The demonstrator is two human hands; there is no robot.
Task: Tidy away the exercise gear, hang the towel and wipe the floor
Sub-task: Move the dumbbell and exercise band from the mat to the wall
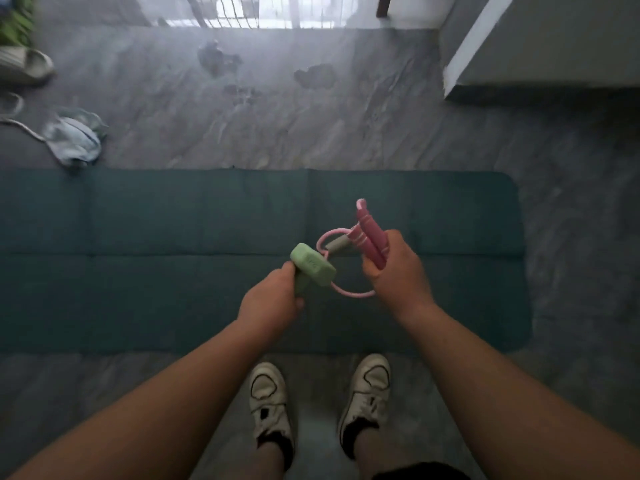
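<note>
Standing at near edge of green mat (173, 271), looking down; both hands up over it w/ gear already lifted.

L hand (273, 299) wrapped tight round handle of green dumbbell (311, 263); head tipped up and fwd, prob. to keep weight clear of rope loops. R hand (394, 268) closed on pink skipping rope (369, 233): both handles pinched together side by side, pointing up and away; cord coiled in loops hanging betw. the two hands, one loop passing just behind dumbbell head. Handles bunched like that so cord stays gathered, not trailing; looks like winding-up step, though whether coil is finished can't be told.

Mat flat on floor (346, 133), unrolled, creased in panels; not yet dealt with. Crumpled pale-blue cloth (74, 138) on floor just beyond mat's far L corner, w/ a white cord beside it; prob. the towel, or maybe the wiping rag; can't say which. Dark damp-looking patches (315, 76) on floor further out, near window; likely what needs wiping. Slipper (24, 65) at far L, white shoes (268, 398) at bottom on bare floor.

Judged early in task: small gear in hand, needs stowing; mat, towel, wiping all still to do. Risk: loose loops slipping off or snagging on dumbbell while carried.
</note>
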